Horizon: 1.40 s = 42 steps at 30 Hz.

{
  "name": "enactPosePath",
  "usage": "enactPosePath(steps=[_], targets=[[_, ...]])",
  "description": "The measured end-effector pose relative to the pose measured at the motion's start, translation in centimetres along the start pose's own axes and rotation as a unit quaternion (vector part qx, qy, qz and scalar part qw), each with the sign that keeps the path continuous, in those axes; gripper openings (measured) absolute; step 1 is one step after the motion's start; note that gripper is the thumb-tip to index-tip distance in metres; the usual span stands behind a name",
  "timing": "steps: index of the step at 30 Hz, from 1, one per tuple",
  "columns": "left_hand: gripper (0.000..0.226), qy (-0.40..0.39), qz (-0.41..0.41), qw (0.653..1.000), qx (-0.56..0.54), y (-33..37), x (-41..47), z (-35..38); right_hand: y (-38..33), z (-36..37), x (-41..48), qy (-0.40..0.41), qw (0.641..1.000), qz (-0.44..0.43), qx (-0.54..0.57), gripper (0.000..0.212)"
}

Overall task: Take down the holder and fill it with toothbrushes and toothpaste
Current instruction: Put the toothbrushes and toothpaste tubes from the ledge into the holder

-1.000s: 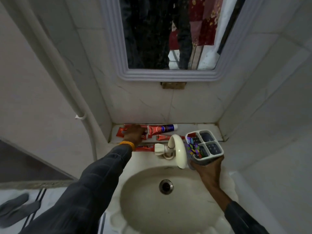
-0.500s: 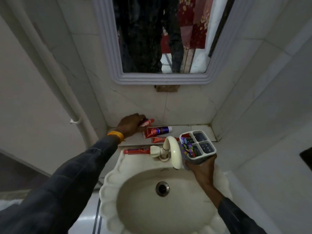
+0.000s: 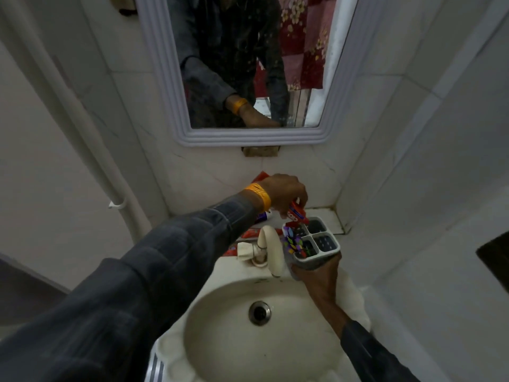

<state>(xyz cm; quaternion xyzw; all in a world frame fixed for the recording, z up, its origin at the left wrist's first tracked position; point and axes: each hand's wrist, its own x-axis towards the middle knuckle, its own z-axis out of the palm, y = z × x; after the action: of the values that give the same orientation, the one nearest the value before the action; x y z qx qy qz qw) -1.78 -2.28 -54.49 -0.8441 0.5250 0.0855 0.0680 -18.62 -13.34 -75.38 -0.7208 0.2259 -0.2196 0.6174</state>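
Four compartments show in the holder, which my right hand grips from below, right of center beside the faucet. My left hand, just above it, pinches a red toothpaste tube whose lower end touches the holder's upper-left compartment.

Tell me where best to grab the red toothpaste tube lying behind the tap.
Pinch the red toothpaste tube across its flat middle, coming from above on the left; the tap blocks the front, and both ends are hidden.
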Motion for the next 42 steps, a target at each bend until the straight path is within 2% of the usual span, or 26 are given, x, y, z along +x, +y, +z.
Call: enactPosePath(steps=[3, 6, 8, 11, 14, 17, 19, 23, 26, 31, 35, 39, 42], targets=[[0.044, -0.008, 0.011, 0.999, 0.05, 1.0, 1.2, 0.6, 0.1, 0.1, 0.0, -0.016, 1.0, -0.006, 0.025, 0.104], [0.039, -0.007, 0.0, 0.999, 0.047, 1.3, 1.8, 1.0, 0.4, -0.1, 0.5, -0.02, 1.0, -0.015, 0.013, 0.12], [0.036, 0.004, -0.007, 1.0, 0.0, 1.4, 2.3, 1.3, 0.7, -0.1, 0.9, -0.023, 1.0, -0.017, 0.001, 0.124], [0.033, 0.059, -0.02, 0.996, -0.058, 1.6, 3.1, 2.1, 0.6, 0.0, 1.0, -0.028, 0.999, -0.017, -0.039, 0.126], [0.033, 0.095, -0.062, 0.985, -0.13, 1.0, 2.5, 3.1, 0.7, -0.2, 0.9, -0.014, 0.999, -0.012, -0.044, 0.124], [0.023, 0.109, -0.114, 0.952, -0.263, -1.2, 0.4, 4.1, 0.5, -0.4, 0.6, -0.004, 0.999, 0.003, -0.044, 0.124], [0.02, 0.119, -0.163, 0.93, -0.307, -3.1, -1.3, 5.7, 0.5, -0.5, 0.4, -0.005, 0.999, 0.014, -0.035, 0.123], [0.021, 0.08, -0.283, 0.914, -0.281, -6.5, -3.8, 9.9, 0.7, -0.3, 0.2, -0.006, 0.999, 0.016, -0.033, 0.123], [0.031, 0.063, -0.32, 0.899, -0.292, -7.1, -3.6, 12.2, 1.0, -0.1, 0.3, -0.006, 1.0, 0.018, -0.016, 0.124], [0.038, 0.047, -0.302, 0.904, -0.298, -6.4, -1.0, 14.3, 1.0, 0.1, 0.1, -0.006, 1.0, 0.019, 0.014, 0.123], [0.045, -0.018, -0.31, 0.929, -0.203, -6.2, 0.1, 16.4, 1.4, 0.1, 0.0, 0.002, 1.0, 0.018, -0.007, 0.124], [0.04, -0.017, -0.314, 0.941, -0.127, -6.4, 0.4, 17.8, 1.3, 0.3, -0.2, 0.008, 1.0, 0.015, -0.01, 0.122], [0.037, -0.001, -0.3, 0.947, -0.116, -6.8, 0.4, 17.9, 1.5, 0.3, -0.4, 0.013, 1.0, 0.016, -0.011, 0.121]])
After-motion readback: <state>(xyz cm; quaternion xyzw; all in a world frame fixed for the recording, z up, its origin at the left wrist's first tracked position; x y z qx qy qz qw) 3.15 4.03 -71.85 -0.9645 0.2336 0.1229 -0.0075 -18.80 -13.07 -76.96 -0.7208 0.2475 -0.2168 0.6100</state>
